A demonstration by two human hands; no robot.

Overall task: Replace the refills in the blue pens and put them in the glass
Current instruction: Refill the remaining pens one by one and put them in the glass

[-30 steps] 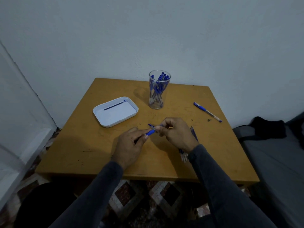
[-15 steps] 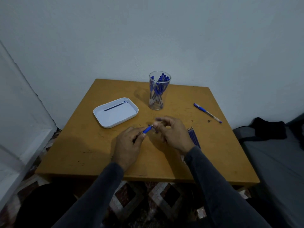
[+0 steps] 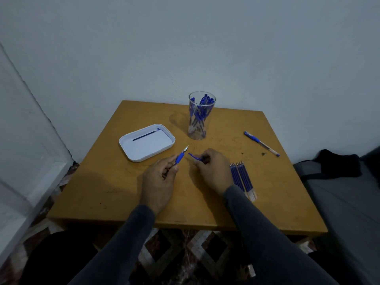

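Observation:
My left hand (image 3: 159, 179) grips a blue pen (image 3: 180, 157) over the middle of the wooden table (image 3: 115, 182), its metal tip bare and pointing up and away. My right hand (image 3: 212, 169) pinches the pen's blue cap (image 3: 194, 157) a little to the right of the tip, apart from it. A clear glass (image 3: 200, 118) with several blue pens stands at the back of the table. A row of several blue refills (image 3: 242, 179) lies just right of my right wrist. One more capped blue pen (image 3: 261, 143) lies at the far right.
A white tray (image 3: 147, 142) with one dark refill (image 3: 145, 136) in it sits left of the glass. A grey seat with a black cloth (image 3: 339, 165) is to the right of the table. A white wall stands close behind.
My hands have drawn apart: the cap came off the pen's tip in my right hand, and my left hand tilted the pen so the bare tip shows.

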